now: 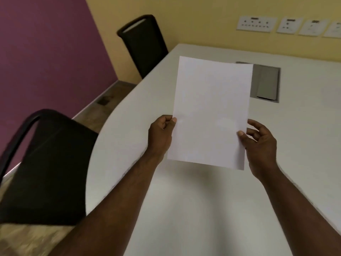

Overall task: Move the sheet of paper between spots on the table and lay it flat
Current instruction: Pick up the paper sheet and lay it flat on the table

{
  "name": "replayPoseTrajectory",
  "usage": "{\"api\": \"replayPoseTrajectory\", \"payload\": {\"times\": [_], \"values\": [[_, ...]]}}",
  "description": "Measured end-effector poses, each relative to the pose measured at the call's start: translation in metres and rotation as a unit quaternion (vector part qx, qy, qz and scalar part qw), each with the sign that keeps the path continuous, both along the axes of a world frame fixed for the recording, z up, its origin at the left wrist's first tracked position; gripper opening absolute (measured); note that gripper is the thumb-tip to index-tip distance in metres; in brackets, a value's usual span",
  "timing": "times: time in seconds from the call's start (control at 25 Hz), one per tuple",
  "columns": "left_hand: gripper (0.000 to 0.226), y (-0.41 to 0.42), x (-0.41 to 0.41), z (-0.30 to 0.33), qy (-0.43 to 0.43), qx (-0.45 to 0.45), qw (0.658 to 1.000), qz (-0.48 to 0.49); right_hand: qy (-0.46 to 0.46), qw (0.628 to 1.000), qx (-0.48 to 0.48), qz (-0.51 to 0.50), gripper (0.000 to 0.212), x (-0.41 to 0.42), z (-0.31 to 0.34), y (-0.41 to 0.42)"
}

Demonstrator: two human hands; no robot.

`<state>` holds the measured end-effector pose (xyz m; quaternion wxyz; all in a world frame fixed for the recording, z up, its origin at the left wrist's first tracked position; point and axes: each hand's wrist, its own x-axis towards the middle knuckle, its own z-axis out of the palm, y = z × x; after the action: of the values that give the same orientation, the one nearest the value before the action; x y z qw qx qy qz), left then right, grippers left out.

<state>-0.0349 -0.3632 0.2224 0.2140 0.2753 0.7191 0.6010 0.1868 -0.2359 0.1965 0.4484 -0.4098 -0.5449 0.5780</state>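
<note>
The left hand [160, 134] has its fingers curled and its thumb pinching the left edge of the sheet of paper [212, 111], while the right hand [258, 143] pinches the right edge under its thumb, its other fingers spread loosely behind. The sheet is blank, with no writing to read, held upright above the white table [184, 200] and covering part of a grey hatch [267, 82]. Two black chairs [46, 163] stand at the left, and white socket plates [256, 24] on the yellow wall are too blurred to read.
</note>
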Motion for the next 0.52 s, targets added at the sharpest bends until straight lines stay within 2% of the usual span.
{"api": "replayPoseTrajectory", "payload": {"times": [0.12, 0.28, 0.52], "values": [[0.014, -0.079, 0.003, 0.026, 0.019, 0.009, 0.998, 0.052, -0.029, 0.995, 0.043, 0.083, 0.05, -0.012, 0.026, -0.051], [0.012, -0.191, 0.0, 0.045, 0.021, 0.006, 0.993, 0.117, -0.054, 0.977, 0.077, 0.191, 0.035, -0.044, 0.051, -0.121], [0.013, -0.342, -0.025, 0.071, 0.018, 0.032, 0.97, 0.239, -0.04, 0.941, 0.08, 0.327, 0.033, -0.122, 0.08, -0.23]]}}
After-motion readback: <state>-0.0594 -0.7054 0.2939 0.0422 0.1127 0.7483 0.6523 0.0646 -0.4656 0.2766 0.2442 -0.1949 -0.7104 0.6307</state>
